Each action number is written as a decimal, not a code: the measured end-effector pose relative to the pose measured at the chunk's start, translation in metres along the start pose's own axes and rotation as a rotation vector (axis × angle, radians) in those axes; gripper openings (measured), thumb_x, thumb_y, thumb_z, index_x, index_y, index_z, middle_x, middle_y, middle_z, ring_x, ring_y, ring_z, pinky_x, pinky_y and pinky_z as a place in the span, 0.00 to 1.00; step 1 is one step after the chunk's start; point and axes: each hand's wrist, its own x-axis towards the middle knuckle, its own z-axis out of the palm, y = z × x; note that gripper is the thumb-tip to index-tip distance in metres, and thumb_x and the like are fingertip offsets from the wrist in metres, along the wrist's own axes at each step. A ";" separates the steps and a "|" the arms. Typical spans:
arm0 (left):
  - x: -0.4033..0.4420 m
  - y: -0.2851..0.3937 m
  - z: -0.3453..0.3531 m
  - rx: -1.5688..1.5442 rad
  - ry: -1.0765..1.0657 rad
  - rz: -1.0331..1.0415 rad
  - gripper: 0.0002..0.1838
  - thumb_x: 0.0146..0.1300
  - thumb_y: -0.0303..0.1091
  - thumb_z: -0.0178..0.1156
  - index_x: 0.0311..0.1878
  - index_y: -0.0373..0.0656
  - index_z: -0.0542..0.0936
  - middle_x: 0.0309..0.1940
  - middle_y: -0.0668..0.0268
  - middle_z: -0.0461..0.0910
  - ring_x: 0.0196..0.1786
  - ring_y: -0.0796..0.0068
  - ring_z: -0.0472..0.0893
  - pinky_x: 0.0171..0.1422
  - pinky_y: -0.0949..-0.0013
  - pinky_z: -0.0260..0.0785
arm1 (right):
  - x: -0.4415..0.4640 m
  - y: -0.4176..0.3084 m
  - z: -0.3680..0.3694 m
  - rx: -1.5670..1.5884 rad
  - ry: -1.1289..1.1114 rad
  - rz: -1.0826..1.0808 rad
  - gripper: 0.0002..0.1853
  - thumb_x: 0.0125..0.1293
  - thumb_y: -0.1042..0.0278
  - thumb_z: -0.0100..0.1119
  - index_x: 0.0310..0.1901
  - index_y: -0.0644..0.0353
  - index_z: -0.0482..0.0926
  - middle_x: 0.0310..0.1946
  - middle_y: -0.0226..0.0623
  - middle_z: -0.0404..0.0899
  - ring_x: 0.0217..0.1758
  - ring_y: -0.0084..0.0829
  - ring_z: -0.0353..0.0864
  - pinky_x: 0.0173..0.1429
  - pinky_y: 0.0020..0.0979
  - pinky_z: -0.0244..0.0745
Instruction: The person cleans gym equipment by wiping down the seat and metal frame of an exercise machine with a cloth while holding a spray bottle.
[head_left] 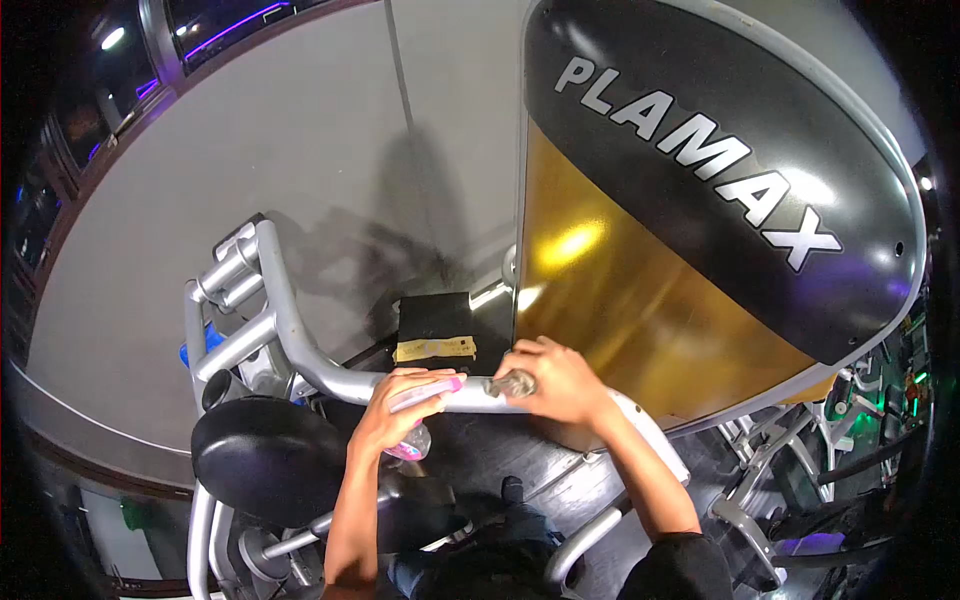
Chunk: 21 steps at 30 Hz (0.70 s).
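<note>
My left hand (397, 400) is closed around a spray bottle (412, 443) with a white and pink head and a clear body with pink on it. The bottle's pink nozzle end points right, over the silver tube (340, 382) of a gym machine. My right hand (556, 380) is closed on a crumpled greyish-brown cloth (513, 384), which rests against the same tube. A short stretch of tube shows between both hands. Part of the cloth is hidden under my fingers.
A round black pad (262, 453) stands left of my left forearm. The tall black and gold machine cover (620, 270) marked PLAMAX rises at the right. Behind the tube is a black box shape with a yellow label (435, 348). A grey wall (250, 130) curves behind.
</note>
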 end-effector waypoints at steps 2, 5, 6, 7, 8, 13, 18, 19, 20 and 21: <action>0.000 0.002 0.000 0.020 0.002 0.013 0.20 0.64 0.40 0.62 0.54 0.40 0.85 0.53 0.60 0.86 0.54 0.64 0.84 0.64 0.66 0.70 | -0.005 -0.015 0.012 -0.107 0.140 -0.107 0.15 0.52 0.58 0.71 0.43 0.42 0.83 0.42 0.28 0.78 0.51 0.37 0.78 0.49 0.42 0.81; 0.000 0.004 -0.001 0.078 -0.019 0.090 0.19 0.64 0.41 0.62 0.53 0.40 0.86 0.55 0.61 0.85 0.61 0.63 0.81 0.66 0.63 0.67 | -0.015 -0.018 0.024 -0.215 0.206 -0.229 0.15 0.52 0.61 0.71 0.44 0.40 0.83 0.41 0.25 0.76 0.49 0.34 0.76 0.48 0.38 0.80; 0.000 0.005 -0.003 0.128 -0.039 0.157 0.19 0.65 0.42 0.61 0.53 0.41 0.86 0.56 0.62 0.85 0.64 0.64 0.80 0.69 0.62 0.66 | -0.018 -0.018 0.026 -0.260 0.238 -0.302 0.16 0.51 0.63 0.71 0.44 0.40 0.85 0.41 0.23 0.76 0.47 0.32 0.76 0.47 0.35 0.80; 0.000 0.002 -0.004 0.126 -0.042 0.161 0.19 0.65 0.42 0.61 0.53 0.41 0.86 0.56 0.62 0.85 0.64 0.64 0.80 0.69 0.62 0.66 | -0.024 -0.017 0.025 -0.264 0.239 -0.298 0.16 0.51 0.63 0.71 0.44 0.40 0.85 0.41 0.23 0.76 0.47 0.32 0.76 0.47 0.35 0.80; 0.000 -0.004 -0.005 0.141 -0.057 0.194 0.18 0.66 0.43 0.61 0.53 0.42 0.86 0.58 0.62 0.84 0.66 0.66 0.78 0.70 0.61 0.63 | -0.032 -0.015 0.021 -0.337 0.211 -0.327 0.17 0.52 0.63 0.70 0.46 0.38 0.85 0.42 0.23 0.76 0.48 0.32 0.76 0.48 0.35 0.80; -0.005 0.001 -0.007 0.187 -0.078 0.188 0.18 0.68 0.44 0.59 0.53 0.44 0.86 0.61 0.65 0.82 0.69 0.68 0.76 0.74 0.60 0.58 | -0.074 0.007 0.002 -0.659 0.082 -0.331 0.22 0.56 0.60 0.65 0.55 0.28 0.81 0.50 0.20 0.74 0.54 0.31 0.74 0.52 0.35 0.78; -0.002 -0.014 -0.007 0.120 -0.068 0.175 0.18 0.67 0.44 0.62 0.53 0.45 0.86 0.57 0.64 0.84 0.66 0.66 0.78 0.70 0.60 0.63 | -0.062 0.015 0.018 -0.813 0.047 -0.632 0.11 0.57 0.60 0.59 0.43 0.42 0.80 0.47 0.19 0.69 0.56 0.27 0.70 0.55 0.41 0.72; -0.002 -0.013 -0.006 0.118 -0.068 0.177 0.18 0.67 0.44 0.62 0.53 0.45 0.86 0.57 0.64 0.84 0.66 0.66 0.78 0.70 0.60 0.63 | -0.050 0.005 0.016 -0.814 0.102 -0.711 0.08 0.57 0.60 0.60 0.39 0.44 0.82 0.44 0.20 0.69 0.54 0.26 0.70 0.53 0.37 0.72; -0.003 -0.010 -0.006 0.131 -0.045 0.202 0.17 0.67 0.43 0.62 0.53 0.45 0.87 0.56 0.63 0.85 0.65 0.66 0.79 0.70 0.60 0.64 | -0.041 -0.001 0.022 -0.802 0.107 -0.725 0.07 0.57 0.59 0.60 0.37 0.44 0.83 0.43 0.21 0.68 0.52 0.26 0.69 0.53 0.36 0.70; -0.004 -0.007 -0.005 0.142 -0.021 0.224 0.17 0.67 0.43 0.62 0.53 0.45 0.87 0.54 0.62 0.85 0.64 0.65 0.79 0.69 0.60 0.65 | -0.034 -0.007 0.029 -0.788 0.110 -0.740 0.06 0.57 0.59 0.61 0.35 0.45 0.83 0.42 0.21 0.68 0.51 0.26 0.69 0.52 0.35 0.69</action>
